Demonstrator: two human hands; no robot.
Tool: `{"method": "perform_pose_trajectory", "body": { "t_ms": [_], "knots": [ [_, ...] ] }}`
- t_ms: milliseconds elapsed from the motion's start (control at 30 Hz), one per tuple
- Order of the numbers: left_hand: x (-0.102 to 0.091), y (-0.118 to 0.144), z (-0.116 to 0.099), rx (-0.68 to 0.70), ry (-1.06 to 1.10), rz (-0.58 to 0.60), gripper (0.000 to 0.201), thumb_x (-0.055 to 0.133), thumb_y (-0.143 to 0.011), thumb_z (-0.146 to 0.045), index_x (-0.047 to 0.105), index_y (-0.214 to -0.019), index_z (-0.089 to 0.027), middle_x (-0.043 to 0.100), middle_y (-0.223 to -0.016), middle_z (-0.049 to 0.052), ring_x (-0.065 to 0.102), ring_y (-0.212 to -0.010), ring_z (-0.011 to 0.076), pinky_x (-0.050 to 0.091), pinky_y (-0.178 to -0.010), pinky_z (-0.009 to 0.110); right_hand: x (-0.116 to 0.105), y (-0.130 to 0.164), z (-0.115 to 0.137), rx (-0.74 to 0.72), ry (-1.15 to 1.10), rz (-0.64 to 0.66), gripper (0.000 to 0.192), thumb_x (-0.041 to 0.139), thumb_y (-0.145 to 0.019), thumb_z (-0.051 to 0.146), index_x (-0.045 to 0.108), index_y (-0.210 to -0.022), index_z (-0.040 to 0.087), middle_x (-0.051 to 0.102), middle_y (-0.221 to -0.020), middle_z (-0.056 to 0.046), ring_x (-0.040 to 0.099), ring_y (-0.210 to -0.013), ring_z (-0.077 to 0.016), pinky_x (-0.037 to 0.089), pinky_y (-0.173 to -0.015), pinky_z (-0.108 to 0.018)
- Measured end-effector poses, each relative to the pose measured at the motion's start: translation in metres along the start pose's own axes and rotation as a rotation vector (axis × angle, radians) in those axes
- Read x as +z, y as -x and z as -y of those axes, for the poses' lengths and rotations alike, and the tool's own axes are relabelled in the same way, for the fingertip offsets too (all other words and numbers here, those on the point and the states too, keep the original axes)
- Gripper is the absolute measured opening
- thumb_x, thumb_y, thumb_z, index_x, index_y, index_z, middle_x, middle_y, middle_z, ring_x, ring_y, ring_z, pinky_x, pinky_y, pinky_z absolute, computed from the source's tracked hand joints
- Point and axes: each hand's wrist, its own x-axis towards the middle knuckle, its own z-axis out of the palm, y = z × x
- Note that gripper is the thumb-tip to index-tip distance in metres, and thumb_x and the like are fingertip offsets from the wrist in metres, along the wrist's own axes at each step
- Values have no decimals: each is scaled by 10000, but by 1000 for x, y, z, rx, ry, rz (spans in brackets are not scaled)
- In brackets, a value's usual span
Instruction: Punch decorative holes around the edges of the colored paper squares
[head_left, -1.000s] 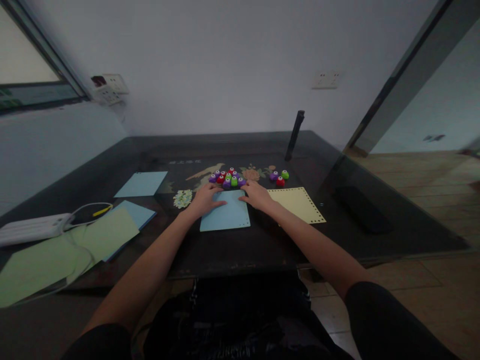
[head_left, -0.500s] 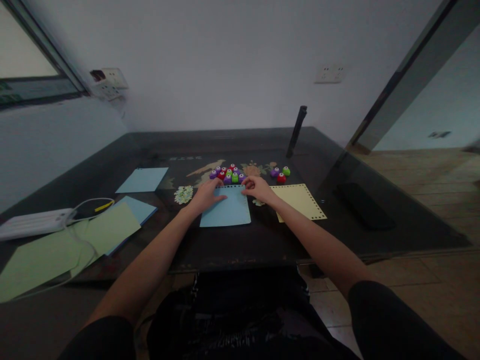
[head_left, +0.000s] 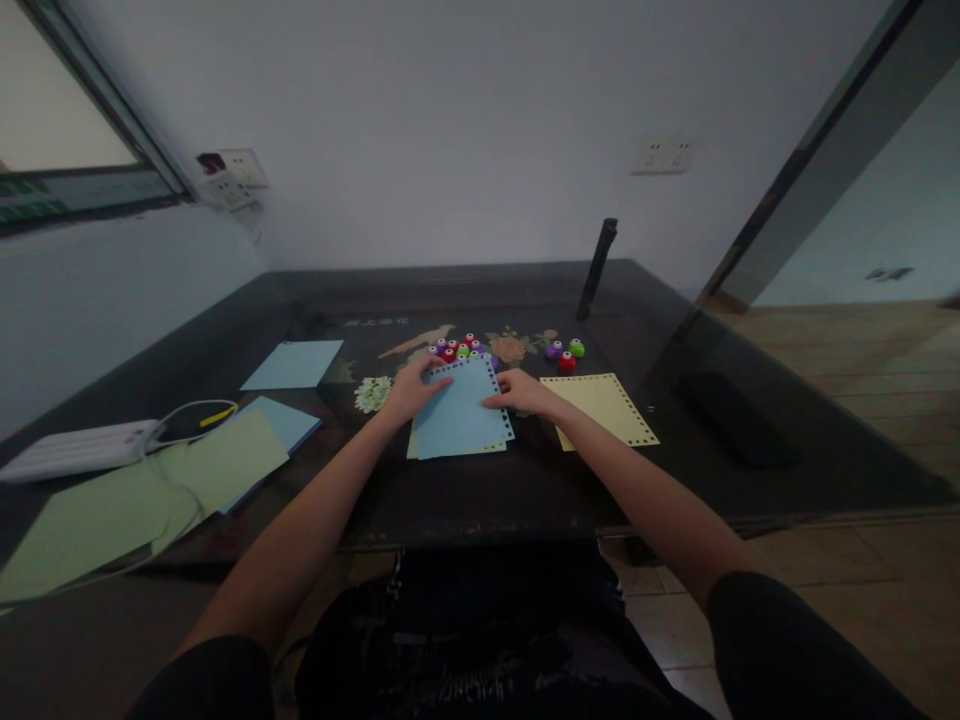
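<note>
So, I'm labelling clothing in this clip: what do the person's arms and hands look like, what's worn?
Both forearms are bare. Dark, apparently black sleeves cover only the upper arms, ending near the elbows. The left hand and right hand are bare: no gloves. No watch, ring or markings can be made out in the dim light.

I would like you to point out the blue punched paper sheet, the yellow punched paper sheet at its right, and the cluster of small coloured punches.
blue punched paper sheet (head_left: 459, 412), head view, bare middle.
yellow punched paper sheet (head_left: 606, 408), head view, centre.
cluster of small coloured punches (head_left: 459, 350), head view, a middle punch.
</note>
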Motion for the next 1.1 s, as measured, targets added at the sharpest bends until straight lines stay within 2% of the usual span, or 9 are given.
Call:
{"method": "perform_pose_trajectory", "body": {
  "t_ms": [167, 333, 367, 433, 533, 600, 700, 833, 1100],
  "knots": [
    [-1, -1, 2, -56, 59, -62, 263, 628, -731, -313, 586, -949, -172, 648, -1010, 65, 588, -952, 218, 439, -876, 361, -3, 0, -1, 11, 30, 28, 76, 703, -650, 200, 670, -672, 136, 679, -672, -32, 586, -581, -138, 461, -563, -245],
    [2, -3, 5, -147, 262, -215, 457, 631, -726, -285, 500, -1149, -171, 577, -1196, 110, 555, -1061, 211, 453, -881, 352, -15, -6, -9, 7, -42, -126, 107, 708, -676, 225, 669, -702, 129, 680, -678, -54, 592, -579, -147, 475, -555, -264],
    [3, -3, 5, -178, 331, -202, 467, 619, -737, -295, 492, -1169, -170, 587, -1185, 112, 570, -1034, 208, 468, -848, 344, -18, -7, -11, 3, -82, -175, 103, 707, -681, 220, 669, -718, 131, 685, -699, -59, 601, -598, -150, 489, -576, -273],
    [4, -2, 5, -224, 454, -102, 423, 590, -760, -337, 532, -1139, -157, 642, -1075, 101, 609, -924, 197, 489, -765, 325, -24, -8, -13, -17, -167, -263, 101, 703, -693, 216, 666, -748, 140, 692, -747, -66, 616, -633, -153, 513, -624, -296],
    [5, 1, 2, -244, 524, 99, 345, 577, -762, -439, 647, -911, -135, 685, -829, 71, 624, -740, 182, 483, -667, 300, -30, -9, -15, -54, -259, -331, 126, 698, -705, 235, 664, -792, 151, 696, -801, -71, 625, -660, -159, 535, -669, -332],
    [6, 4, 0, -244, 518, 145, 365, 591, -741, -489, 667, -780, -134, 683, -753, 66, 619, -686, 181, 477, -637, 294, -31, -8, -16, -69, -277, -343, 149, 694, -709, 251, 665, -819, 154, 699, -828, -76, 629, -674, -164, 541, -679, -344],
    [6, 5, -2, -255, 497, 118, 389, 604, -721, -523, 677, -753, -143, 690, -750, 72, 619, -671, 192, 479, -605, 295, -32, -8, -16, -77, -258, -343, 170, 694, -710, 273, 671, -832, 156, 702, -868, -81, 637, -716, -171, 543, -697, -346],
    [7, 4, 1, -249, 462, 64, 388, 591, -735, -515, 683, -739, -138, 690, -726, 71, 618, -660, 193, 468, -602, 291, -34, -7, -17, -82, -224, -274, 177, 717, -690, 289, 684, -801, 155, 706, -869, -81, 639, -741, -170, 534, -717, -338],
    [7, 4, -1, -145, 334, 5, 375, 562, -768, -482, 682, -738, -128, 681, -650, 56, 603, -623, 190, 433, -593, 276, -36, -6, -18, -46, -194, -230, 171, 730, -664, 264, 691, -764, 131, 709, -814, -82, 628, -685, -152, 512, -688, -300]
  ]
}}
